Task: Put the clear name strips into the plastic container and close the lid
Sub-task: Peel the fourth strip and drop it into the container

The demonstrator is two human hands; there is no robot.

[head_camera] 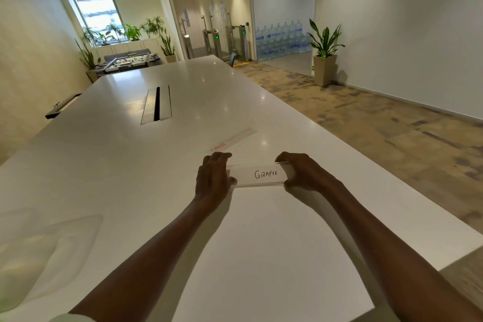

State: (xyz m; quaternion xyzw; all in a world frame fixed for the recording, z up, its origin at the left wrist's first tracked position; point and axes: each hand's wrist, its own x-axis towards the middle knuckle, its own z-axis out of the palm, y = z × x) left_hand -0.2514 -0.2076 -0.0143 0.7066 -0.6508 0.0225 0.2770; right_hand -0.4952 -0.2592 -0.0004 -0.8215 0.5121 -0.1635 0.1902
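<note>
A clear name strip (pixel 261 175) with a handwritten word on its paper insert lies on the white table (pixel 130 165) in front of me. My left hand (pixel 213 180) grips its left end and my right hand (pixel 303 171) grips its right end. Just beyond them a second clear strip (pixel 231 140) with a small red label lies flat at an angle. At the near left edge of the view sits a blurred clear plastic container (pixel 39 251); whether its lid is on I cannot tell.
A cable slot (pixel 156 104) is set into the table's middle, farther away. The table's right edge runs diagonally past my right arm, with carpeted floor beyond. A potted plant (pixel 324 49) stands by the right wall.
</note>
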